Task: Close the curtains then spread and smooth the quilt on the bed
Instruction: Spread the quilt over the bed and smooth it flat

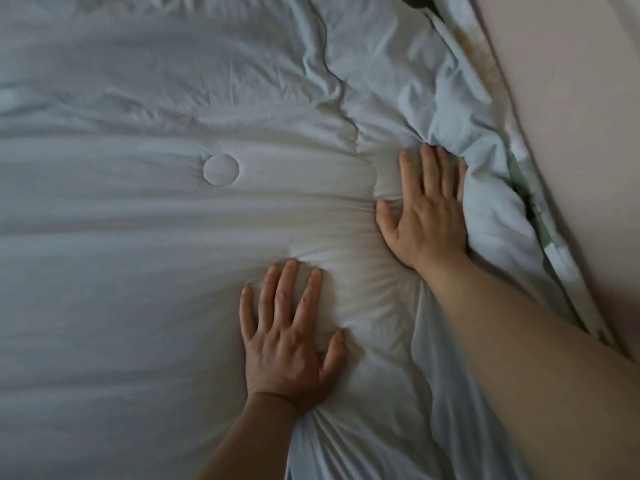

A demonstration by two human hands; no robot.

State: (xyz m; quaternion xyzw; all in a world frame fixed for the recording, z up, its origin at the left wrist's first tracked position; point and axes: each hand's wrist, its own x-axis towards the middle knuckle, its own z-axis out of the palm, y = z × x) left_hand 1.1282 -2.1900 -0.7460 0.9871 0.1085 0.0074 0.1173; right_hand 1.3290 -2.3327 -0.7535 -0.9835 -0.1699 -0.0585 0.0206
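Nearest the camera, the right forearm [536, 358] crosses the near right corner and leads to the right hand [427, 220], which lies flat on the quilt [138, 254] with fingers straight and close together, thumb spread to the left, and its outer edge against a bunched fold [491, 209] of quilt. The left hand [287, 344] sits nearer and to the left, palm down, fingers straight and fanned apart, pressing into the padding so that the fabric dimples around it. Neither hand pinches or grips any cloth. The quilt covers the bed across almost the whole view; it lies fairly flat on the left around a round stitched tuft [221, 169], while the right side is creased and heaped along its edge. Beyond that edge runs a strip of patterned fabric [550, 237], then a plain beige surface [571, 116]. The curtains are not in view, so their state cannot be told. The step in hand appears to be smoothing, with the spreading largely done on the left. The next move probably calls for a flat-palmed sweep toward the right edge to push the bunched fold outward, or a pinch of the quilt edge to pull it straight before pressing down again.
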